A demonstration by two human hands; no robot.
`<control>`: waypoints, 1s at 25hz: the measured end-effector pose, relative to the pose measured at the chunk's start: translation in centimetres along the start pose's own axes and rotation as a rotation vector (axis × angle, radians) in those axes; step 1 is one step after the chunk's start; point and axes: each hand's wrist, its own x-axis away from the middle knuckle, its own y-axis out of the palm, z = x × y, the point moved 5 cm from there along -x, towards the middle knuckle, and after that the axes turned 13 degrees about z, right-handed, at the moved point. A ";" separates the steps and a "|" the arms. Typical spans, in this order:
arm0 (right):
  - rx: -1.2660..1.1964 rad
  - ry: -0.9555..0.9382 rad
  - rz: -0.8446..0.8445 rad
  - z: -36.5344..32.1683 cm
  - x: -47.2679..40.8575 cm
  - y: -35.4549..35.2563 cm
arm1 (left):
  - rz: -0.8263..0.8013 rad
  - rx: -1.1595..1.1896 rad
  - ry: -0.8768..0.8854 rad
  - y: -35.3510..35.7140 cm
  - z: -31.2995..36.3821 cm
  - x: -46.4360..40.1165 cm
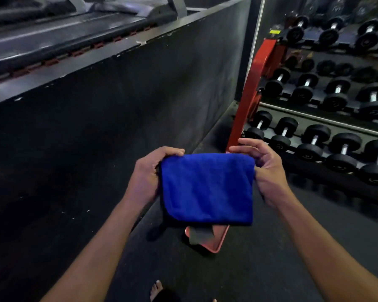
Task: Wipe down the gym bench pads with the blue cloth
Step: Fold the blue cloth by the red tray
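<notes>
A folded blue cloth (207, 188) hangs in the air in front of me, held at its two upper corners. My left hand (148, 177) grips the left corner with curled fingers. My right hand (264, 171) pinches the right corner. A red frame (251, 88) of some gym equipment runs along the floor beneath the cloth, and its near end (214, 243) shows just under the cloth's lower edge. No bench pad is in view.
A dumbbell rack (327, 131) with several black dumbbells fills the right side. A tall dark platform wall (118, 101) stands at the left, with a treadmill (63, 33) on top. Dark rubber floor (238, 275) lies below; my bare foot (156, 290) shows at the bottom.
</notes>
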 end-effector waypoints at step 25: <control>0.266 0.934 -0.040 20.2 3.1 2.4 | 0.188 0.583 -1.449 8.6 -18.2 11.5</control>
